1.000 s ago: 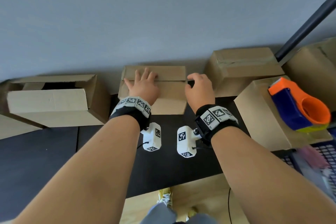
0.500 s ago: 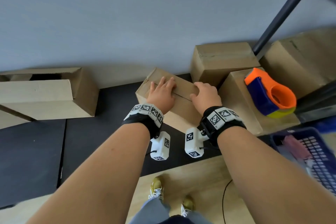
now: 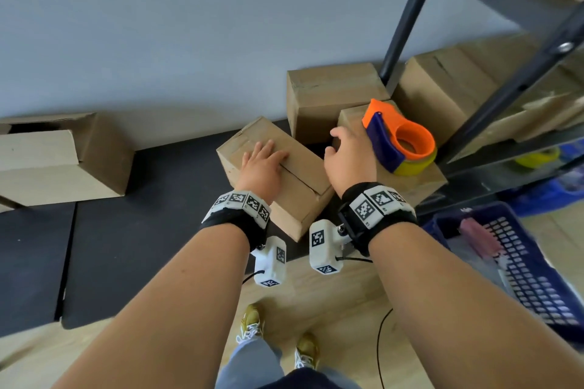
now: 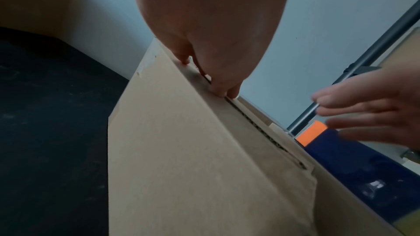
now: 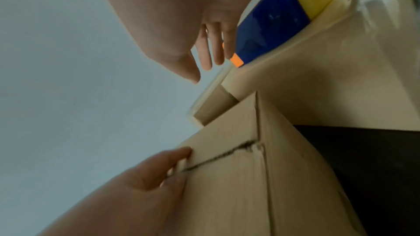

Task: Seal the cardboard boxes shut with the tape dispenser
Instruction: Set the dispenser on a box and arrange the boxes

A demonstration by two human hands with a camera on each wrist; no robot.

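Several brown cardboard boxes sit on a black floor mat [image 3: 132, 230] laid over pale wood flooring [image 3: 331, 294], against a plain grey-blue wall [image 3: 189, 25]. Nearest the person, a small closed cardboard box [image 3: 297, 199] lies turned at an angle on the mat, its two top flaps meeting along a centre seam that shows no tape. The left hand [image 3: 262, 164] rests flat on its top, fingers [image 4: 227, 91] straight and close together over the seam. Just right of it stands a second small cardboard box [image 3: 420, 183] carrying the orange and blue tape dispenser [image 3: 398, 142], with a yellowish roll of tape, on its top. The right hand [image 3: 349, 155] hovers beside the dispenser, fingers [image 5: 218, 49] loosely spread and holding nothing; whether they touch it cannot be told. Behind these, a taller closed box [image 3: 331, 95] stands at the wall. At the mat's left edge, a larger box [image 3: 60, 161] has an open flap. A dark metal shelving frame [image 3: 407, 16] rises at the right, with a blue plastic basket [image 3: 521, 265] on the floor before it.
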